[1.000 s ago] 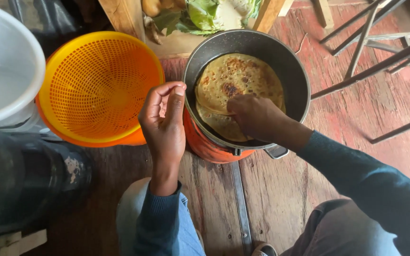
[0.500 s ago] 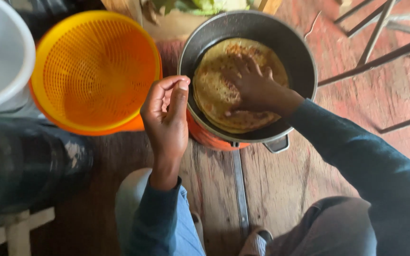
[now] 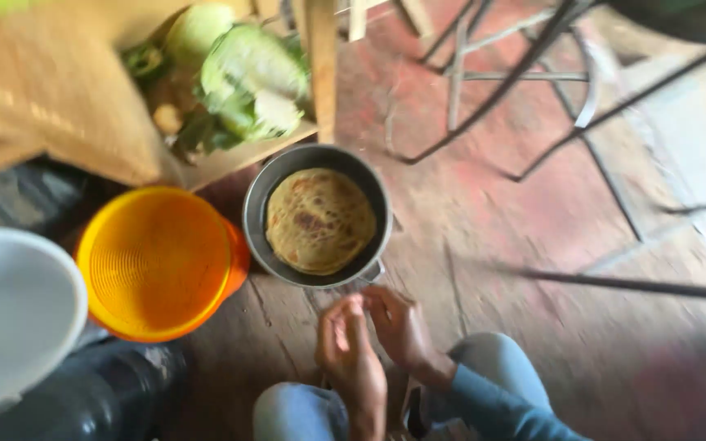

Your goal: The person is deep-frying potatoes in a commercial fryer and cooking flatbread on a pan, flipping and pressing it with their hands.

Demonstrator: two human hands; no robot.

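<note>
Resting just beyond both hands, a round flatbread (image 3: 320, 220) lies flat in a pan (image 3: 256, 219); left hand (image 3: 351, 359) and right hand (image 3: 399, 328), loosely curled, hold nothing above worn red floor (image 3: 525, 212).

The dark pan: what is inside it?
The pan holds a round browned flatbread, lying flat. Whether more lie beneath is hidden. Both hands, left and right, are out of it, nearer the camera.
</note>
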